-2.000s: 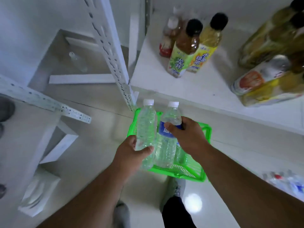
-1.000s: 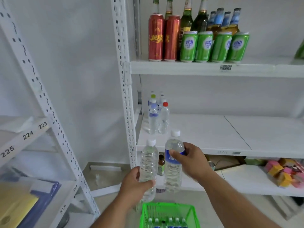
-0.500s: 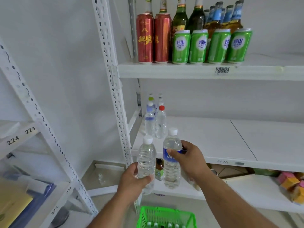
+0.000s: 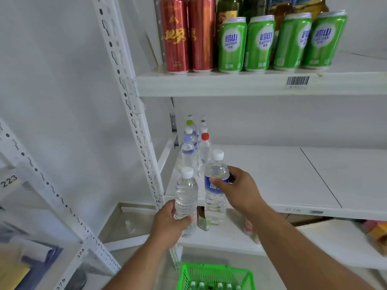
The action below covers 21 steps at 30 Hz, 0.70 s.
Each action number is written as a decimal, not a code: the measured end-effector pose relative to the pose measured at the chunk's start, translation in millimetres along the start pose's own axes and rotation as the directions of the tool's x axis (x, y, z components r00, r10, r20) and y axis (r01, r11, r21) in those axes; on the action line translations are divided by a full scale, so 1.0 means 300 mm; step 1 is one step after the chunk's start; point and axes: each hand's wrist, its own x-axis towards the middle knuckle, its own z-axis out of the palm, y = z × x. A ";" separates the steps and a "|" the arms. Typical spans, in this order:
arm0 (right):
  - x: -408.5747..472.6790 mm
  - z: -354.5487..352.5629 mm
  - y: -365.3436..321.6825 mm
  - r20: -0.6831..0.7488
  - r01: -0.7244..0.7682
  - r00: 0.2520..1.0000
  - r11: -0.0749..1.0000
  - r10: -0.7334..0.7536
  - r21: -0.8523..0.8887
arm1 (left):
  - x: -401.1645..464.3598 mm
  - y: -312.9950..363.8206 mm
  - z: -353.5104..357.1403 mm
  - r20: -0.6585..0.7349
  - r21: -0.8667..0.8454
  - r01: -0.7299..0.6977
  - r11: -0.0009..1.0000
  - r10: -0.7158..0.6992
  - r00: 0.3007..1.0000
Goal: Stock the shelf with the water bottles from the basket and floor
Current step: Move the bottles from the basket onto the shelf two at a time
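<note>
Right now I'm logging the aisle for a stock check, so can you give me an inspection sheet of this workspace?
Surface: middle shelf mostly bare, bottles standing at its left rear.
Job's things: plain bottle and blue-label bottle held upright at the shelf's front edge; basket on the floor with more bottles.
Clutter: red cans and green cans on the top shelf.
Grippers: left hand grips the plain bottle; right hand grips the blue-label one.
Cables: nothing seen.
Surroundings: numbered rack at left.

- Left hand [image 4: 170, 223], forearm rising from 6 o'clock, wraps its grip round a clear bottle's lower body.
- Right hand [image 4: 240, 190], forearm entering from 4 o'clock, clasps another bottle's label, thumb in front.
</note>
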 end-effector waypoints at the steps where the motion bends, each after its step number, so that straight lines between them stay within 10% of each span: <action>1: 0.024 0.010 0.001 -0.009 -0.008 1.000 1.000 0.008 -0.008 | 0.032 -0.006 -0.006 0.008 0.001 0.003 1.000 -0.003 1.000; 21: 0.420 0.154 0.144 -0.158 -0.129 0.980 0.990 0.118 -0.062 | 0.596 -0.057 0.027 0.041 -0.004 0.056 0.998 -0.056 0.998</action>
